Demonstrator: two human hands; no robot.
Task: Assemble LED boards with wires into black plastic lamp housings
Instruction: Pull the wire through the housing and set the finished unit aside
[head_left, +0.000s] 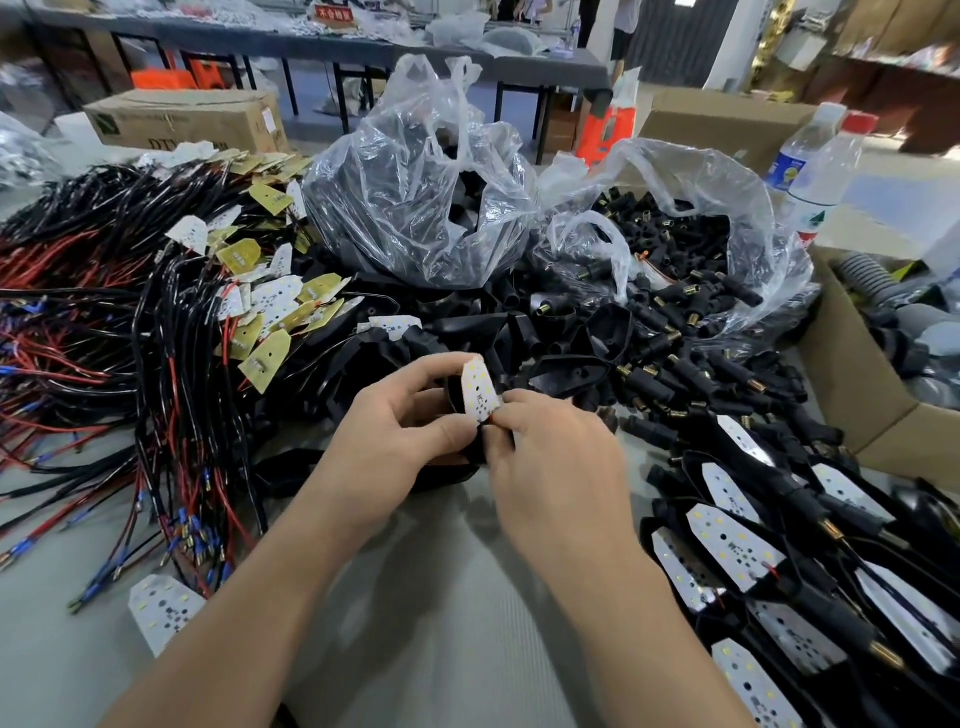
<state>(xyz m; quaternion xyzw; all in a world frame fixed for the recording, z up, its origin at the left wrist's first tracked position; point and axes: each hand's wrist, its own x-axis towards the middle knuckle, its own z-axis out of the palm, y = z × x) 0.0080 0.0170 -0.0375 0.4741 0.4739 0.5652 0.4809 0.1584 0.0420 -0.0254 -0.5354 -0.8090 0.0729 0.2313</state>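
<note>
Holding one LED board (480, 387) above the middle of the grey table (441, 597), we had both hands closed on the work. Our left hand (395, 431) curled its fingers round a black housing (456, 392), its thumb pressed close to the board's lower end. The white board stood tilted at the housing's mouth, its LED face toward us; whether it was fully seated we could not tell. Our right hand (561, 467) pinched the board's narrow lower end between thumb and forefinger, just where a sliver of red wire (492, 417) showed.

To our left lay a heap of wired boards (249, 291), their red and black leads trailing toward the table edge. Behind our hands lay loose housings (519, 322), and beyond them a clear bag (426, 208) of more black parts, with a second bag (675, 244) of black connectors beside it. On our right, finished lamps (753, 545) lay side by side, white faces up. One spare board (163, 608) lay alone near our left forearm.
</note>
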